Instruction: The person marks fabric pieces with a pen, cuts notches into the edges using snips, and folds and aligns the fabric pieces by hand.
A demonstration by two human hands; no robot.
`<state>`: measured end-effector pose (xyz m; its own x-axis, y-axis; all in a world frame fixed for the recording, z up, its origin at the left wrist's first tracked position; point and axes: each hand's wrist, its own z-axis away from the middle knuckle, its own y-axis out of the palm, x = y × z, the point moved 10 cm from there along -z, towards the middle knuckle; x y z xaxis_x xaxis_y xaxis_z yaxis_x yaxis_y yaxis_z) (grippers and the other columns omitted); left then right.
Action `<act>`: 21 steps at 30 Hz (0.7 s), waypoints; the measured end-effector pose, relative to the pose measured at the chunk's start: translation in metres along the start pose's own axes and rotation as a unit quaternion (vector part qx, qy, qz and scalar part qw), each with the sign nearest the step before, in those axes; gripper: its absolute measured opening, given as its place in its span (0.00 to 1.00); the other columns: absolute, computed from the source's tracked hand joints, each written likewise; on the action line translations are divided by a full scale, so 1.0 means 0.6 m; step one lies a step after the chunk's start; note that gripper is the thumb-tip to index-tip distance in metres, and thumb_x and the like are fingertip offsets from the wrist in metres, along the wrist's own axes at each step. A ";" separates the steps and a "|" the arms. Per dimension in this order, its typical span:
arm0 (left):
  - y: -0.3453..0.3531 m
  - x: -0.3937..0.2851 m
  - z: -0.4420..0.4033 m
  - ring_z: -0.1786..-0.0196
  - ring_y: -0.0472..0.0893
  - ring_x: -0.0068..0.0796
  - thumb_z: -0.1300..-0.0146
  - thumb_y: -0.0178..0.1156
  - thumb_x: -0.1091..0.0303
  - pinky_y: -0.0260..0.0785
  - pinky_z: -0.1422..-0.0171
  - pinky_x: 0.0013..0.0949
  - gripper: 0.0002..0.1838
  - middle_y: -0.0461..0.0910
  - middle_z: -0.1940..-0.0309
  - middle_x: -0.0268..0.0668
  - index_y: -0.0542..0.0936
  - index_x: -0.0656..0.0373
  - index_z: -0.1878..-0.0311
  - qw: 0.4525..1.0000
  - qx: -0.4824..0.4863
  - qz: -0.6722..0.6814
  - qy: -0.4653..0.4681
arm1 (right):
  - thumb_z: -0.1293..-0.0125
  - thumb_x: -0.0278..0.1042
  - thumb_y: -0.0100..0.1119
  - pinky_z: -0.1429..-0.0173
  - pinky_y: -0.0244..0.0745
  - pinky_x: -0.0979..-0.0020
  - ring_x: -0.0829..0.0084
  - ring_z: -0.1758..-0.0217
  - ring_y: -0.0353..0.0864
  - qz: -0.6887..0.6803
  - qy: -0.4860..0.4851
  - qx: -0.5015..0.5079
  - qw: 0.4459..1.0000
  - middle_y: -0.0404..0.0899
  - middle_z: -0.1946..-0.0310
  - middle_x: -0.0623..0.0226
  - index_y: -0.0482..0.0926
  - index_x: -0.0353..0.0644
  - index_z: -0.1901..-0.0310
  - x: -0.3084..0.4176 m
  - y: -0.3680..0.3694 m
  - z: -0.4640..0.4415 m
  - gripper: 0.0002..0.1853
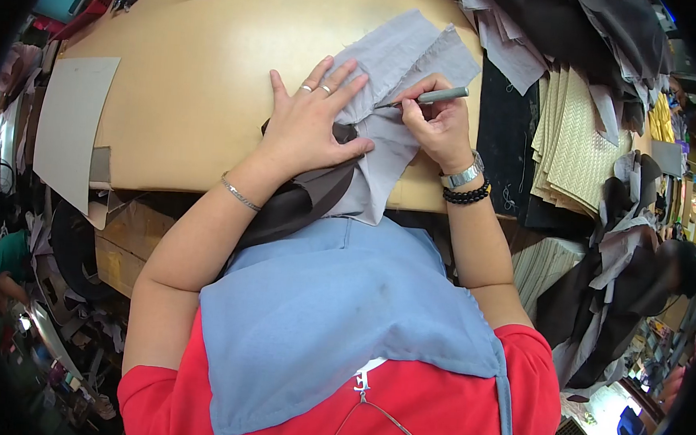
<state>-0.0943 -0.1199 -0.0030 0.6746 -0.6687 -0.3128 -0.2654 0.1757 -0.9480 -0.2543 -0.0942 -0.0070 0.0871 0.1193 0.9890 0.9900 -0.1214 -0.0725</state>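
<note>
A light grey piece of cloth (390, 49) with frayed edges and a seam lies on the tan table and hangs over its front edge. My left hand (310, 119) is spread flat, pressing on the cloth and on a dark brown fabric (314, 191) that drapes off the table toward my lap. In my right hand (441, 127) is a grey pen (445, 95), its thin dark tip at the seam just right of my left fingers. Part of the dark fabric is hidden under my left hand and forearm.
The table (190, 56) has a pale grey board (75, 121) at its left end. To the right, cream textured sheets (572, 143) are stacked beside a black surface (503, 131). Dark and grey fabric pieces (622, 35) pile up at the back right, and more hang below.
</note>
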 end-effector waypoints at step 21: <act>0.001 0.000 -0.001 0.19 0.52 0.40 0.50 0.65 0.31 0.36 0.31 0.85 0.49 0.57 0.22 0.27 0.66 0.39 0.26 1.000 0.014 -0.008 -0.006 | 0.33 0.25 0.62 0.50 0.78 0.75 0.77 0.56 0.83 -0.130 0.063 0.125 0.982 0.84 0.62 0.64 0.75 0.36 0.60 -0.013 0.026 0.000 0.05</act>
<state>-0.0951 -0.1201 -0.0036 0.6864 -0.6631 -0.2984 -0.2353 0.1858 -0.9540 -0.2395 -0.0969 -0.0157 -0.1706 -0.0102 0.9853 0.9746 0.1455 0.1702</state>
